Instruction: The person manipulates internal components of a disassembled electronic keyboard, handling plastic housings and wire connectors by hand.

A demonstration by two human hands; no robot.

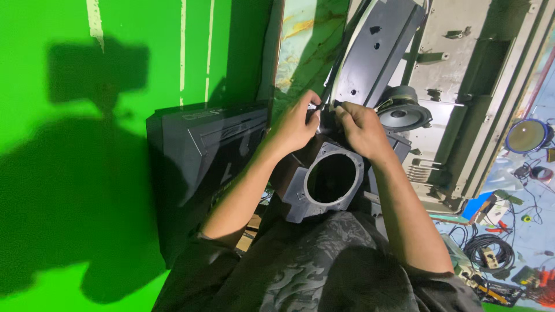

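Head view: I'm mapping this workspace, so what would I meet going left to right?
Green wall → dark grey cabinet → left hand → right hand → round speaker → coiled black cable → blue-rimmed round dish.

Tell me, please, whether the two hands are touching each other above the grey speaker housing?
Cannot tell. In the head view the left hand and right hand pinch something small and dark; their fingertips nearly meet, but neither contact nor a gap shows plainly.

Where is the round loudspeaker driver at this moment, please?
In the head view, the loudspeaker driver sits right of centre, just beyond the right hand, beside the tilted grey panel.
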